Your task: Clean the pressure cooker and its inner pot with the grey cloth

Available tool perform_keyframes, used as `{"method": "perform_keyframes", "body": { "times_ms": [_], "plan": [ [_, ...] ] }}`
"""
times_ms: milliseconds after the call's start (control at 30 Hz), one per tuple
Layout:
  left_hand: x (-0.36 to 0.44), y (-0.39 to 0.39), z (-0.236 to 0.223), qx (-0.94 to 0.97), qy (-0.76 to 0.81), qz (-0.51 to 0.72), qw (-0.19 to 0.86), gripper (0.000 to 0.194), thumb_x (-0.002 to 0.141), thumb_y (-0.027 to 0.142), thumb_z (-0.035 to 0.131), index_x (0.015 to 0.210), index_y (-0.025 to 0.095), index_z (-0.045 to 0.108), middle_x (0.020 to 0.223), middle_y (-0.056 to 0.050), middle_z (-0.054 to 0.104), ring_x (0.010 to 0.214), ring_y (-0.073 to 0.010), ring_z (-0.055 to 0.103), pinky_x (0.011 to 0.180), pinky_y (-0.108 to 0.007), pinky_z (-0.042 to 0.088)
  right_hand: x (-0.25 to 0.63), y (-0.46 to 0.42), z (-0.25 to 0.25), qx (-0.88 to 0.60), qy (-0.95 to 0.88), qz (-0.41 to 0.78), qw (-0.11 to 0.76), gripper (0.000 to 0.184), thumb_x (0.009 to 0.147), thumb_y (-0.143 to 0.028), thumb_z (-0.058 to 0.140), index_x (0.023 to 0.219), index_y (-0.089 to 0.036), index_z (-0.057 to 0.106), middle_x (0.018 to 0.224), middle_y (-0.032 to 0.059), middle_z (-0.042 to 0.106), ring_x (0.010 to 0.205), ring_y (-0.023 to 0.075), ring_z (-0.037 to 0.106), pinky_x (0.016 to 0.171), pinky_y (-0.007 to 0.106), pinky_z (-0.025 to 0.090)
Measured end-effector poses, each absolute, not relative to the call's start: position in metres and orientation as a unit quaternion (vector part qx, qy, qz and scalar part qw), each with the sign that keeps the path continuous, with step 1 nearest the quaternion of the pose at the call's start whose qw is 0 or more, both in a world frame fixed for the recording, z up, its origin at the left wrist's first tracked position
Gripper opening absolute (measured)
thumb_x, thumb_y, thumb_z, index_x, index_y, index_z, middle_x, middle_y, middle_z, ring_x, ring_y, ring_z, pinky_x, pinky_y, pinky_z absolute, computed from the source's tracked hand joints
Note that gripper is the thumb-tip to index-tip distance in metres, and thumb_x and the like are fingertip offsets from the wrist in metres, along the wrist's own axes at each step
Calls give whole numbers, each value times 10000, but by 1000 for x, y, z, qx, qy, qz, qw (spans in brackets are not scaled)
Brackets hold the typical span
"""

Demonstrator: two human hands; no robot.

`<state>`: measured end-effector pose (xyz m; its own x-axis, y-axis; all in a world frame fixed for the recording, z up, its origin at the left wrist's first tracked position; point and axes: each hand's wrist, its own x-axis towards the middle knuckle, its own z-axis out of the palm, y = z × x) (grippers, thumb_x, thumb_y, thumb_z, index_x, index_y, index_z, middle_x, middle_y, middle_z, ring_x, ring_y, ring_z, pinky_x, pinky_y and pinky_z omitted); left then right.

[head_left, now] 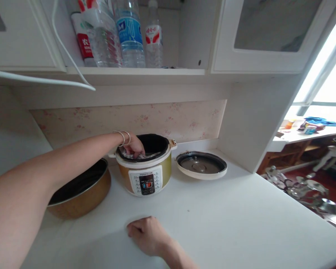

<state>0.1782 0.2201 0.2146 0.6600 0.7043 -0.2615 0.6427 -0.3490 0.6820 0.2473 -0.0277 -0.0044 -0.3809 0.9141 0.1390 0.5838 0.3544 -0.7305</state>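
Two bangles (125, 138) circle the left wrist, and down goes the left hand (135, 146), dipping into the open cooker (168, 168)! Its fingers are bent downward among some white stuff (125, 153) inside; the tips are hidden, so whether they are clamped on any of it, I cannot tell. The cooker stands upright on the white counter (226, 216), towards the back, its button panel (145, 181) facing the camera.

Over to the right hand (148, 235): it rests on the counter in front of the cooker, well apart from it, fingers curled together in a loose fist, with nothing visible in its grip.

Just to the right of the cooker lies a round lid (201, 165), dark inner side up. On the left sits a big brown pan (82, 203), dark inside, the left forearm (83, 153) stretching across above it and hiding part of it.

Up top, plastic bottles (130, 37) stand in the open cupboard (196, 33), a red and white can (83, 41) leaning beside them, while a white cable (44, 77) hangs in front. Behind the cooker runs a pink flowered panel (145, 118), and off to the far right, shiny metal things (305, 188) sit on a red floor (334, 194).
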Motion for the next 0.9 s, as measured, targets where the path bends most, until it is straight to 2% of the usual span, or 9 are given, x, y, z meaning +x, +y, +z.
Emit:
{"method": "perform_keyframes", "body": {
  "times_ms": [67, 133, 300, 433, 567, 733, 900],
  "plan": [
    [184, 204, 219, 774, 425, -67, 465, 494, 459, -13, 700, 885, 239, 697, 743, -34, 695, 598, -219, 652, 472, -272, 513, 246, -28, -6, -484, -767, 307, 286, 322, 912, -285, 405, 740, -211, 666, 681, -29, 644, 644, 92, 544, 584, 182, 330],
    [193, 192, 222, 732, 419, -65, 533, 500, 509, 9, 712, 960, 222, 684, 843, -50, 713, 662, -209, 668, 505, -255, 524, 246, -28, -7, -486, -761, 314, 294, 323, 912, -289, 400, 764, -221, 678, 708, -27, 665, 670, 99, 575, 593, 183, 342],
    [212, 185, 225, 646, 399, 280, 588, 385, 638, -10, 657, 988, 146, 623, 858, -73, 690, 704, -161, 661, 581, -212, 524, 245, -30, -7, -491, -752, 324, 298, 324, 903, -270, 393, 787, -223, 692, 719, -23, 679, 684, 112, 595, 596, 190, 360],
    [215, 186, 236, 608, 367, 396, 582, 383, 723, -17, 576, 1053, 174, 538, 834, -29, 647, 646, -102, 620, 588, -180, 503, 244, -30, -4, -501, -734, 337, 311, 327, 896, -269, 401, 777, -203, 699, 728, -12, 685, 686, 118, 594, 598, 193, 372],
    [215, 168, 259, 581, 318, 466, 587, 354, 748, -20, 526, 1034, 187, 515, 814, -10, 621, 624, -89, 597, 592, -180, 496, 242, -27, 0, -527, -704, 359, 312, 372, 910, -353, 404, 778, -199, 716, 688, -5, 674, 622, 117, 564, 573, 197, 373],
    [229, 111, 269, 576, 206, 464, 640, 251, 753, 14, 532, 959, 159, 543, 807, -42, 626, 624, -107, 602, 617, -229, 513, 238, -24, -7, -546, -684, 356, 327, 436, 913, -453, 398, 764, -201, 722, 651, 7, 646, 598, 124, 540, 579, 210, 377],
    [261, 47, 223, 540, 144, 370, 742, 374, 697, 61, 627, 1050, 161, 554, 827, -51, 616, 547, -92, 562, 514, -212, 466, 234, -21, -21, -555, -666, 364, 340, 436, 911, -430, 376, 758, -182, 701, 590, 7, 595, 587, 131, 528, 560, 221, 364]
  ]
}}
